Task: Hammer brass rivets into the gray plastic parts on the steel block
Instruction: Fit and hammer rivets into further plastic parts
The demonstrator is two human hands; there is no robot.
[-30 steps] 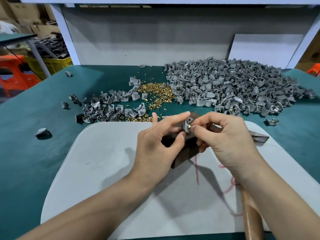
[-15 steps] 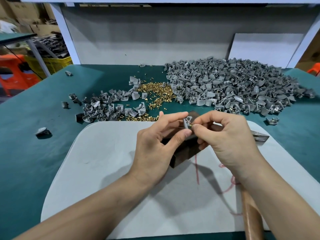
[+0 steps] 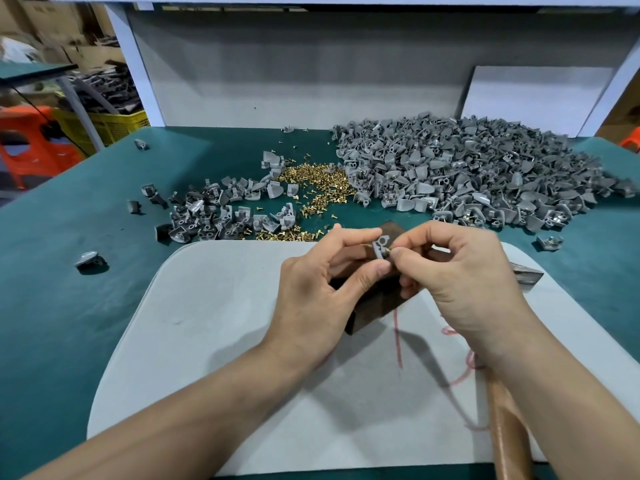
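My left hand (image 3: pixel 320 292) pinches gray part (image 3: pixel 381 247); right hand (image 3: pixel 460 278) pinches brass rivet (image 3: pixel 389 252). Seat shank square in hole before setting on steel block (image 3: pixel 374 303).

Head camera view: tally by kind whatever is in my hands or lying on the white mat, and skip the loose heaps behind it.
gray plastic part: 1, pinched in the left hand
brass rivet: 1, pinched in the right hand
steel block: 1
hammer: 1
Total: 4
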